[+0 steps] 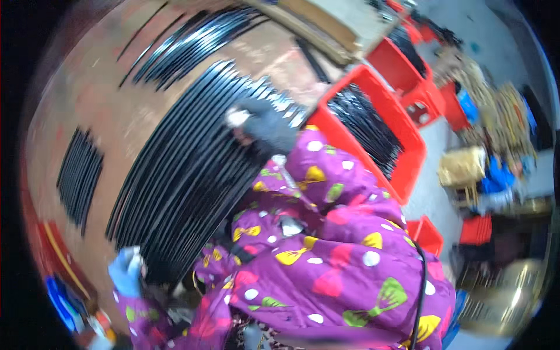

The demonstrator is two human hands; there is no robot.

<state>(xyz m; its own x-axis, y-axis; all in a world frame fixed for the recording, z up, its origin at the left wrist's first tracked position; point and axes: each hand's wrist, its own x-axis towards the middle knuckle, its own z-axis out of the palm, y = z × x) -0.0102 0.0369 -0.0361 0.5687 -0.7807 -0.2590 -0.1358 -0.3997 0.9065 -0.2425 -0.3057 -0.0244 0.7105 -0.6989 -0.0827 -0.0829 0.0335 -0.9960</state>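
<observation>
While black strips [175, 157] run near-left to far-right, the left hand [126, 272] is by their near ends, the right hand [265, 126] over their far part; blur hides whether either pinches anything.

The blue-gloved left hand [126, 272] is at lower left, its purple-sleeved forearm [139, 316] below. The dark-gloved right hand [265, 125] reaches out higher up, its outline blurred.

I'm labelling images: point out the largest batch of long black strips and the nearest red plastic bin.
Largest batch of long black strips [181, 166]: head view, its middle.
Nearest red plastic bin [410, 168]: head view, end wall.
</observation>
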